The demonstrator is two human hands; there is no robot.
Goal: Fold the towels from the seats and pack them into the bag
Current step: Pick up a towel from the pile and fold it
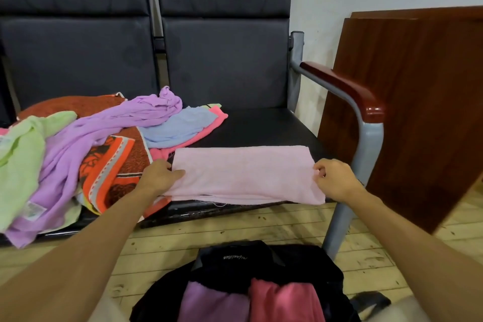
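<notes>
With our left hand [159,178] and right hand [334,180] each pinching an end of the pale pink towel [243,174] on the seat [261,125], we judge ourselves mid-fold, next bringing the ends together before packing the bag [261,269].

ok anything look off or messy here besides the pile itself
Mostly small things. The pale pink towel held by the left hand and right hand has loose threads trailing from its near edge, which overhangs the seat front. The floor is scuffed and speckled. Nothing is spilled.
</notes>
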